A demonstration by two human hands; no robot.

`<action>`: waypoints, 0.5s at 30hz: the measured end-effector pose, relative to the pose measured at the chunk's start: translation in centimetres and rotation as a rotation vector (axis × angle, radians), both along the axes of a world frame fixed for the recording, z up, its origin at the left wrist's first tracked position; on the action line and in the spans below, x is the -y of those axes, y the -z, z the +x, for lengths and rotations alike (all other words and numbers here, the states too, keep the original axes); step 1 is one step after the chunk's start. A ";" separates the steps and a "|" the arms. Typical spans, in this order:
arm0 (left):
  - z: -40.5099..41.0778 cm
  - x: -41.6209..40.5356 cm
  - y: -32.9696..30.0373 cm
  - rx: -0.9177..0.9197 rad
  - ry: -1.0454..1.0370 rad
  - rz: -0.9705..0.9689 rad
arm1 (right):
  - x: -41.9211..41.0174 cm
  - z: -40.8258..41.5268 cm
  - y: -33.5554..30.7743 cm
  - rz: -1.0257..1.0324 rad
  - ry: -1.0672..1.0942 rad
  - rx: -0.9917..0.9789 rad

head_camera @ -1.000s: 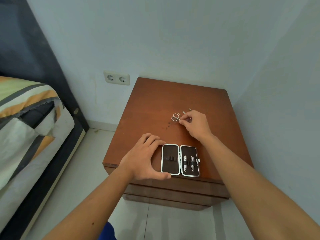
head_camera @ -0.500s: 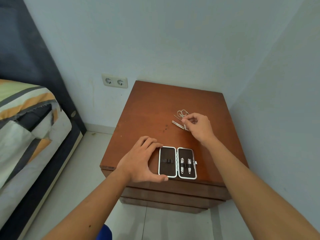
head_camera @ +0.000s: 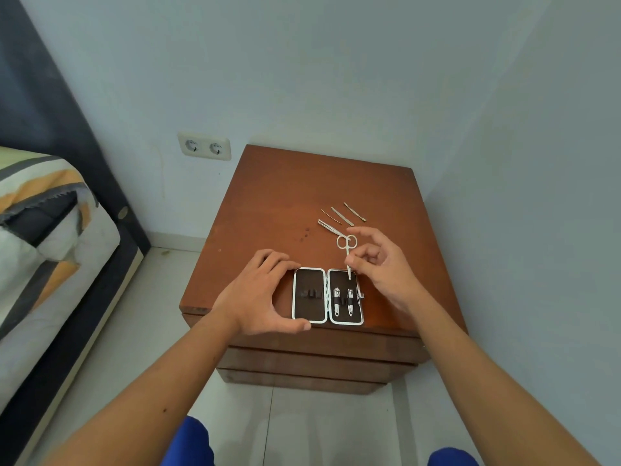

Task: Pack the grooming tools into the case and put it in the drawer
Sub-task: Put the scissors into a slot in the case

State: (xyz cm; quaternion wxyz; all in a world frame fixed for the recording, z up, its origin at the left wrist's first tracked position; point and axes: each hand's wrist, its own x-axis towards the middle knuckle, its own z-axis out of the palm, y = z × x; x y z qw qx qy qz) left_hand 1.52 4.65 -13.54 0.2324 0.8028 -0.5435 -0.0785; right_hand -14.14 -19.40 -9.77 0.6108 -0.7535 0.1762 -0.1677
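1. Grooming tools lay split between an open, white-rimmed dark brown hinged case [head_camera: 327, 295] and the reddish-brown wooden bedside cabinet [head_camera: 268, 210] on which it sat, close to the cabinet's front edge.
2. Two small silver nail clippers [head_camera: 343, 300] stood strapped side by side in the case's right half, while the left half showed only its dark elastic loops.
3. The person's left hand [head_camera: 258, 295] gripped the case's left side, fingers curled over the far edge and thumb along the near edge.
4. The right hand [head_camera: 379, 264] pinched a pair of small silver scissors [head_camera: 346, 252] between thumb and forefinger, the other fingers loosely spread; the blades pointed down at the top rim of the case's right half, finger rings raised away from it.
5. Silver tweezers [head_camera: 327, 227] and three thin metal implements [head_camera: 342, 215] rested on the cabinet top just beyond the scissors, apart from the case.
6. A white double wall socket [head_camera: 204, 146] sat on the pale wall to the left of the cabinet, near a bed with striped bedding [head_camera: 43, 210].
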 end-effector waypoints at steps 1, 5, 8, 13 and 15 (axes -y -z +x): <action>0.0 0.0 0.0 0.002 -0.002 -0.006 | -0.3 -0.3 0.1 -0.011 0.004 0.002; 0.0 0.0 -0.1 0.005 -0.002 0.001 | -0.9 -0.8 1.0 -0.079 0.009 -0.048; -0.1 -0.1 -0.2 0.005 -0.002 0.005 | -0.8 -0.8 1.5 -0.120 -0.006 -0.085; -0.1 0.0 -0.2 0.010 0.000 0.007 | -0.6 -1.0 2.1 -0.210 -0.036 -0.114; -0.1 0.0 -0.2 0.012 0.001 0.009 | -0.5 -1.0 2.2 -0.247 -0.030 -0.134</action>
